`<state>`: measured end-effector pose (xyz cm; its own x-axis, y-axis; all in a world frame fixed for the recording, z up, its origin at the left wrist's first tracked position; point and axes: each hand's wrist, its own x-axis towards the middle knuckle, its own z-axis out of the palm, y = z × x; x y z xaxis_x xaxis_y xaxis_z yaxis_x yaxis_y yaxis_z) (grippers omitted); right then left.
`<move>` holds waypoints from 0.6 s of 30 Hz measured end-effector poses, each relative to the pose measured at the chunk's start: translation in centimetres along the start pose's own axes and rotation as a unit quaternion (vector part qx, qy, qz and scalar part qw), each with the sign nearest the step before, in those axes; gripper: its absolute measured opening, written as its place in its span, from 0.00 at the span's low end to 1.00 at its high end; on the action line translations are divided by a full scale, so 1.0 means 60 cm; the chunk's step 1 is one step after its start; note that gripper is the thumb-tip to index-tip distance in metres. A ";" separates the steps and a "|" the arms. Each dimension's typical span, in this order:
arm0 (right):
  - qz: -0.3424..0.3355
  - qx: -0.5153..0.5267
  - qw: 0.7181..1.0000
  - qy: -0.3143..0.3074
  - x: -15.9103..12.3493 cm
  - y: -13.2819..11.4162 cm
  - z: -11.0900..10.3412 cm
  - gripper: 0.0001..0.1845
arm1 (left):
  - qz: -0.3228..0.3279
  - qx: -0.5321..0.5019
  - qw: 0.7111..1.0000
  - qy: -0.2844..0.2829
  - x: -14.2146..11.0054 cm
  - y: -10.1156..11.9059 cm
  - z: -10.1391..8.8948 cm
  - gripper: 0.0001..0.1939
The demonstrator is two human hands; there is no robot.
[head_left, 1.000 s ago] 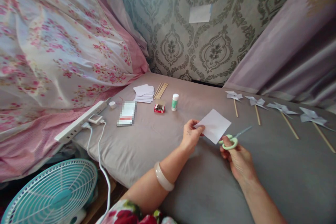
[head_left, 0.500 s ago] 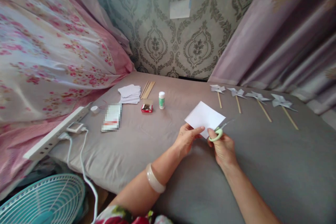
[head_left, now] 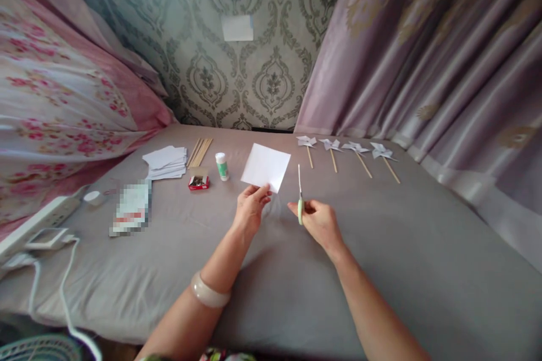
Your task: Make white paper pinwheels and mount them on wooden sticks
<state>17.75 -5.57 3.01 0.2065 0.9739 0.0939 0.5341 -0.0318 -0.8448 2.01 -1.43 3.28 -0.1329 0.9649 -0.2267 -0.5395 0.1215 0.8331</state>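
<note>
My left hand [head_left: 250, 207] pinches the lower corner of a white square sheet of paper [head_left: 266, 166], holding it tilted above the bed. To its right, my right hand [head_left: 320, 224] grips green-handled scissors [head_left: 301, 203], their blades pointing up and away from me. The scissors and the paper are apart. Beyond the paper to the left stand a glue stick [head_left: 222, 167] and a small open red box [head_left: 199, 181] of small dark pieces. Several paper pinwheels [head_left: 355, 149] on sticks lie in a row at the back right.
A stack of white paper [head_left: 166, 162] and several wooden sticks [head_left: 200, 152] lie at the back left. Nearer are a blurred packet [head_left: 132, 208], a white cap [head_left: 94, 198] and a power strip [head_left: 40, 223] with cables. A fan [head_left: 40, 348] stands at the lower left corner.
My hands have moved apart, and the paper is now clear of the scissors. The scissors have turned from pointing right to pointing upward. The view has swung to the right.
</note>
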 end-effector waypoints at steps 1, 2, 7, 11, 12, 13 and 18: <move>-0.007 -0.025 1.000 0.000 -0.001 0.000 -0.005 0.25 | 0.000 -0.008 1.000 0.004 0.000 0.006 0.005 0.16; -0.016 -0.041 0.999 0.002 -0.001 0.000 -0.009 0.25 | -0.001 -0.016 1.000 0.007 0.000 0.011 0.012 0.17; -0.069 -0.047 0.996 0.029 -0.002 -0.002 -0.019 0.20 | -0.011 -0.057 0.998 -0.016 -0.004 0.017 0.043 0.18; -0.071 -0.004 0.997 0.034 0.001 0.003 -0.019 0.19 | -0.021 -0.076 0.997 -0.025 -0.004 0.003 0.046 0.18; -0.063 0.021 0.997 0.025 0.003 0.006 -0.019 0.18 | -0.025 -0.075 0.997 -0.022 -0.003 -0.001 0.043 0.19; -0.051 0.050 0.997 0.009 0.005 0.009 -0.018 0.18 | -0.028 -0.074 0.997 -0.018 -0.001 -0.004 0.039 0.19; -0.003 0.109 0.992 -0.057 0.011 0.020 -0.014 0.20 | -0.014 -0.062 0.998 0.002 0.006 -0.008 0.017 0.19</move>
<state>19.20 -5.17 2.51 0.1040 0.9933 0.0497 0.3424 0.0112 -0.9395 3.07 -0.89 3.29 -0.1194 0.9604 -0.2519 -0.6417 0.1190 0.7577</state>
